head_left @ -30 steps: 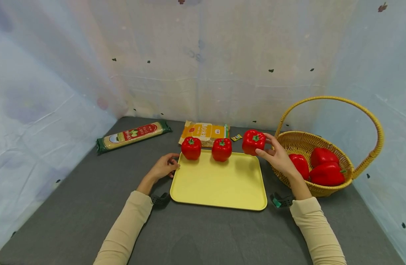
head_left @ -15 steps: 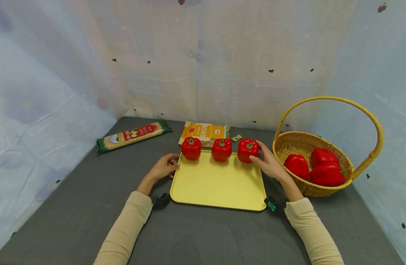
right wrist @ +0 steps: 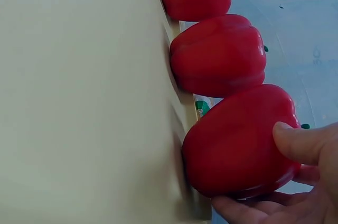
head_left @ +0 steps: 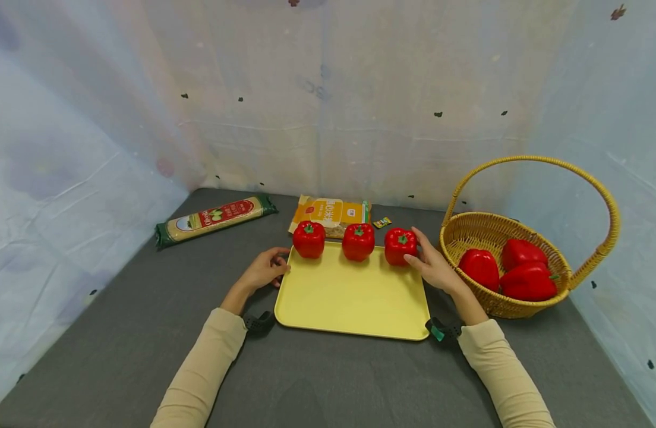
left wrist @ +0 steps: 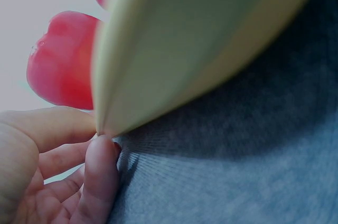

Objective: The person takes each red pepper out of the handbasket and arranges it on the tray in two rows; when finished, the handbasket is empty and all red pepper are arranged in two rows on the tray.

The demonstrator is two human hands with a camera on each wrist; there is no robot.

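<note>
Three red bell peppers stand in a row along the far edge of a yellow tray point(head_left: 355, 297): a left one point(head_left: 309, 240), a middle one point(head_left: 358, 242) and a right one point(head_left: 400, 247). My right hand point(head_left: 437, 267) holds the right pepper from its right side, thumb in front and fingers behind; in the right wrist view that pepper point(right wrist: 240, 145) rests on the tray. At the tray's left edge, my left hand point(head_left: 264, 270) pinches the rim between thumb and finger, as the left wrist view shows with the fingers point(left wrist: 100, 171) at the tray corner.
To the right stands a wicker basket point(head_left: 467, 229) with a tall arched handle, holding three red peppers point(head_left: 528, 281). Behind the tray lie an orange food packet point(head_left: 330, 211) and a small yellow sachet point(head_left: 382, 222). A long pasta packet point(head_left: 215, 220) lies at the back left.
My right hand has brought the right pepper down and slightly left onto the tray's far right corner, in line with the other two. The left hand has stayed at the rim.
</note>
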